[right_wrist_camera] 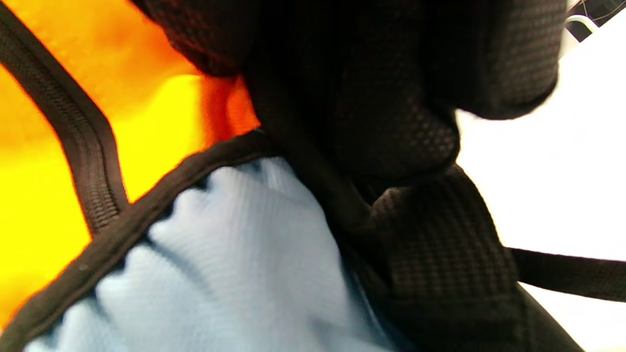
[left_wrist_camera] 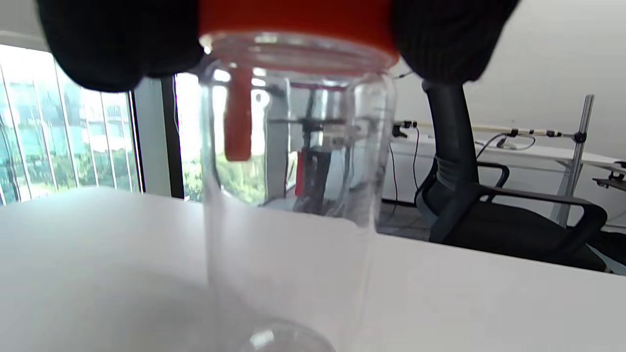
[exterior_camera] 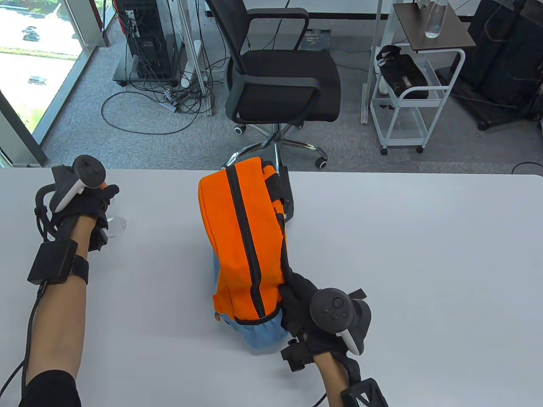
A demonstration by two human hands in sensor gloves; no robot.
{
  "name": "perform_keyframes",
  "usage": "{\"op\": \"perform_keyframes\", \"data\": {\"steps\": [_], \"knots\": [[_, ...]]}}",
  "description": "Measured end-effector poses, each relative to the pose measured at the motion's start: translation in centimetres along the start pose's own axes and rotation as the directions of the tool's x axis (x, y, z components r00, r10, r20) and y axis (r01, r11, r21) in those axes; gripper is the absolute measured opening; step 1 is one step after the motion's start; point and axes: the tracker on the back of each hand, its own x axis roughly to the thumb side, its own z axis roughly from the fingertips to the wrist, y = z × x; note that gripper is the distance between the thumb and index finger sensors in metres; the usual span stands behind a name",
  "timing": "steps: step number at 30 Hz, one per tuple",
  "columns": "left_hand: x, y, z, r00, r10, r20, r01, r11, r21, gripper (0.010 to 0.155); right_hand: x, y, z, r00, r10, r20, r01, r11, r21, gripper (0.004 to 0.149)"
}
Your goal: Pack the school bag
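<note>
An orange school bag [exterior_camera: 239, 237] with a black zip and a light blue side pocket [exterior_camera: 263, 333] stands in the middle of the white table [exterior_camera: 424, 254]. My right hand [exterior_camera: 299, 303] grips the bag at its near right side, by the black back panel; the right wrist view shows the orange cloth [right_wrist_camera: 146, 107] and the blue pocket [right_wrist_camera: 220, 269] up close. My left hand [exterior_camera: 99, 201] holds a clear plastic bottle [left_wrist_camera: 288, 195] by its orange cap [left_wrist_camera: 298, 19] at the far left of the table; its clear base [exterior_camera: 116, 227] shows below the hand.
A black office chair [exterior_camera: 282, 80] stands just beyond the table's far edge behind the bag. A white trolley [exterior_camera: 413, 85] is at the back right. Cables and a computer tower [exterior_camera: 146, 40] are on the floor at the back left.
</note>
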Motion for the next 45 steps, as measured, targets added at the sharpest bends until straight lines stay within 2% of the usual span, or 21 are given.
{"op": "perform_keyframes", "data": {"steps": [3, 5, 9, 12, 15, 17, 22, 26, 29, 30, 31, 32, 33, 34, 35, 36, 37, 38, 40, 43, 45], "knots": [[1.4, 0.8, 2.0, 0.995, -0.037, 0.094, 0.032, 0.998, 0.051, 0.076, 0.0, 0.0, -0.1, 1.0, -0.004, -0.004, 0.004, 1.0, 0.012, 0.047], [3.2, 1.9, 4.9, 0.973, -0.129, 0.189, 0.108, 0.987, 0.117, 0.075, 0.0, 0.1, -0.3, 1.0, -0.007, -0.001, 0.007, 1.0, 0.02, 0.047], [6.4, 4.2, 11.0, 0.908, -0.138, 0.395, 0.07, 0.981, 0.182, 0.076, 0.2, 0.3, -0.3, 1.0, 0.003, -0.003, -0.003, 1.0, 0.015, 0.048], [7.5, 5.8, 15.6, 0.843, 0.075, 0.533, -0.147, 0.984, 0.096, 0.077, 0.2, 0.2, -0.1, 1.0, 0.03, -0.003, -0.03, 1.0, -0.006, 0.048], [7.7, 7.4, 19.9, 0.75, 0.216, 0.625, -0.319, 0.946, 0.055, 0.077, 0.0, 0.0, 0.0, 1.0, 0.02, -0.009, -0.02, 1.0, -0.01, 0.048], [8.0, 8.5, 22.0, 0.703, 0.246, 0.667, -0.373, 0.926, 0.051, 0.077, 0.0, 0.0, 0.0, 1.0, 0.019, -0.011, -0.019, 1.0, -0.011, 0.048], [8.7, 12.4, 27.8, 0.608, 0.205, 0.767, -0.471, 0.871, 0.141, 0.077, 0.4, -0.1, 0.0, 0.999, 0.051, -0.014, -0.052, 0.998, -0.028, 0.048], [9.1, 15.0, 31.0, 0.5, 0.277, 0.82, -0.611, 0.784, 0.108, 0.077, 1.4, -1.7, -0.2, 0.987, 0.16, -0.036, -0.157, 0.986, 0.062, 0.052], [10.7, 15.5, 32.3, 0.442, 0.275, 0.854, -0.658, 0.747, 0.1, 0.078, 2.9, -3.3, 0.8, 0.972, 0.216, 0.087, -0.219, 0.975, 0.028, 0.043], [11.5, 15.4, 32.7, 0.435, 0.254, 0.864, -0.663, 0.74, 0.116, 0.079, 3.6, -3.4, 1.6, 0.958, 0.199, 0.209, -0.214, 0.976, 0.051, 0.042], [12.6, 15.1, 32.9, 0.442, 0.227, 0.868, -0.66, 0.738, 0.144, 0.079, 4.2, -2.8, 2.1, 0.938, 0.138, 0.317, -0.192, 0.97, 0.147, 0.042], [13.1, 14.8, 33.1, 0.449, 0.213, 0.868, -0.656, 0.738, 0.159, 0.079, 4.4, -2.2, 2.5, 0.931, 0.099, 0.353, -0.183, 0.959, 0.215, 0.043], [14.1, 14.5, 33.2, 0.471, 0.184, 0.863, -0.635, 0.749, 0.187, 0.079, 4.6, -0.9, 2.9, 0.936, 0.088, 0.341, -0.197, 0.934, 0.299, 0.048], [14.9, 13.9, 33.4, 0.496, 0.135, 0.858, -0.612, 0.756, 0.234, 0.079, 4.4, 0.3, 3.0, 0.947, 0.181, 0.263, -0.267, 0.903, 0.336, 0.058], [15.5, 13.6, 33.6, 0.519, 0.102, 0.849, -0.593, 0.758, 0.271, 0.079, 4.1, 1.0, 3.0, 0.935, 0.269, 0.231, -0.34, 0.866, 0.367, 0.06], [16.4, 13.0, 33.9, 0.546, 0.045, 0.837, -0.563, 0.759, 0.327, 0.079, 3.8, 1.7, 2.9, 0.893, 0.353, 0.28, -0.44, 0.817, 0.372, 0.058], [17.1, 12.5, 34.2, 0.559, 0.003, 0.829, -0.548, 0.752, 0.367, 0.079, 3.8, 2.0, 2.8, 0.872, 0.358, 0.333, -0.467, 0.812, 0.349, 0.056], [17.5, 12.1, 34.5, 0.565, -0.037, 0.824, -0.537, 0.742, 0.402, 0.079, 4.0, 2.1, 2.9, 0.877, 0.332, 0.347, -0.45, 0.82, 0.353, 0.05], [18.5, 11.3, 35.1, 0.585, -0.102, 0.804, -0.508, 0.728, 0.462, 0.079, 4.1, 2.0, 3.6, 0.904, 0.228, 0.362, -0.385, 0.803, 0.454, 0.045], [20.1, 9.7, 35.6, 0.605, -0.125, 0.786, -0.484, 0.727, 0.488, 0.079, 4.0, 1.9, 4.9, 0.896, 0.165, 0.413, -0.379, 0.77, 0.514, 0.049], [21.5, 8.2, 35.9, 0.61, -0.146, 0.779, -0.432, 0.763, 0.481, 0.08, 3.7, 1.6, 5.2, 0.903, 0.163, 0.398, -0.38, 0.737, 0.559, 0.053]]}}
